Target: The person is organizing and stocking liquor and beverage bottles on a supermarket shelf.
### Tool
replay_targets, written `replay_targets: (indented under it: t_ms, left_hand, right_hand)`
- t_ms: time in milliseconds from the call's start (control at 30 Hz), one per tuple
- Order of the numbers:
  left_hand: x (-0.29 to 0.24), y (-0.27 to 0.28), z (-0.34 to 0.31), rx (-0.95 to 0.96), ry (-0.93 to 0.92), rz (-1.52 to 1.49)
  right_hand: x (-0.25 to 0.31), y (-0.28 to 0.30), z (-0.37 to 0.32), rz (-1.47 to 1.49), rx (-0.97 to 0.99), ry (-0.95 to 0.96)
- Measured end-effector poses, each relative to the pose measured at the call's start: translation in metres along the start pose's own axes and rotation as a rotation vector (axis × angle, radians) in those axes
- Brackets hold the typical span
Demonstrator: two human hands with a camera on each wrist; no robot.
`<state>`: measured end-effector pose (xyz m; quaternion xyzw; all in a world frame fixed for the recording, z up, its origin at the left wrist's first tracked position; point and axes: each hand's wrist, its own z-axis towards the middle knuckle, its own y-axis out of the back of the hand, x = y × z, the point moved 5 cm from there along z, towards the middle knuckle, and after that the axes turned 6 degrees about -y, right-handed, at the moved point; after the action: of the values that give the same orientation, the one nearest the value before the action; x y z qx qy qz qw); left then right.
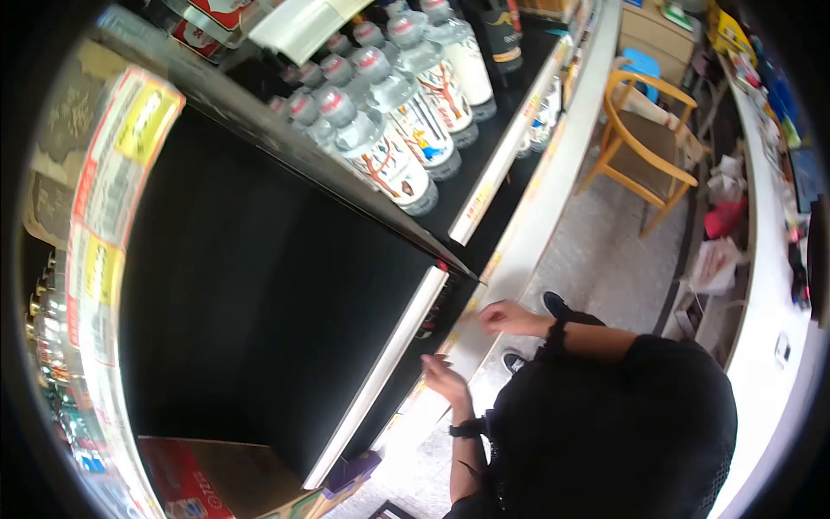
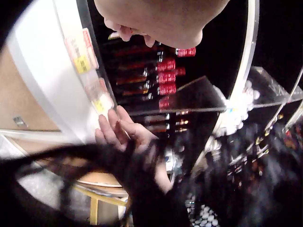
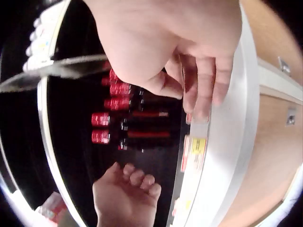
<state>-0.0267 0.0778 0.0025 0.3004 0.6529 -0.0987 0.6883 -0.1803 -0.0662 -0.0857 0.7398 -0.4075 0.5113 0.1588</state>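
My right hand (image 1: 513,318) is at the white front edge of a low shelf. In the right wrist view, that hand (image 3: 184,56) has its fingers extended, fingertips right at the strip of price labels (image 3: 194,153). Lower along the same edge in the head view is my left hand (image 1: 445,381), its fingers loosely curled. The left wrist view shows this hand (image 2: 163,21) holding nothing. Behind the edge, dark bottles with red tops (image 3: 119,103) stand in a row in the shelf's dark interior. The same bottles (image 2: 166,75) show in the left wrist view.
Clear bottles with illustrated labels (image 1: 406,173) fill the upper shelf. A bare black shelf board (image 1: 259,303) juts out on the left, edged by a white rail (image 1: 380,372). A wooden chair (image 1: 648,143) stands in the aisle, and a cluttered counter (image 1: 769,251) runs along the right.
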Motion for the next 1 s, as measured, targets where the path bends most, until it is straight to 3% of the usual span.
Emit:
replay_targets:
  t_ms: [33,67,100,167,300,367,433,500,567,767,1000]
  left_hand:
    - [-0.001,-0.019,-0.007,0.036,-0.037,-0.008]
    - [-0.006,-0.037,-0.011,0.104,-0.045,0.008]
    - [-0.006,-0.054,-0.012,0.147,0.026,-0.041]
    - [-0.018,-0.085,-0.008,0.224,-0.009,0.002]
    - [-0.028,-0.157,-0.002,0.369,-0.161,0.045]
    - [-0.041,-0.191,-0.001,0.447,-0.031,0.141]
    - [-0.04,-0.22,-0.001,0.444,0.025,0.051]
    - [-0.04,-0.243,-0.003,0.471,0.065,0.01]
    - [-0.037,-0.254,-0.008,0.477,0.146,0.0]
    - [-0.037,-0.263,0.0,0.415,0.235,-0.049]
    - [-0.039,-0.281,0.011,0.389,0.248,-0.168]
  right_hand:
    - [0.009,0.024,0.001,-0.005,-0.107,0.067]
    - [0.006,0.047,0.013,0.175,-0.189,0.105]
    - [0.02,0.059,0.018,0.185,-0.178,0.112]
    - [0.077,0.104,0.007,-0.143,-0.615,0.417]
    - [0.149,0.165,0.027,-0.25,-0.77,0.513]
    - [0.183,0.185,0.037,-0.296,-0.779,0.555]
    - [0.206,0.197,0.049,-0.5,-0.88,0.781]
    - [0.215,0.203,0.063,-0.471,-0.741,0.58]
    - [0.219,0.204,0.075,-0.465,-0.728,0.66]
    - [0.195,0.212,0.104,-0.56,-0.687,0.507]
    - [0.204,0.208,0.083,-0.525,-0.599,0.408]
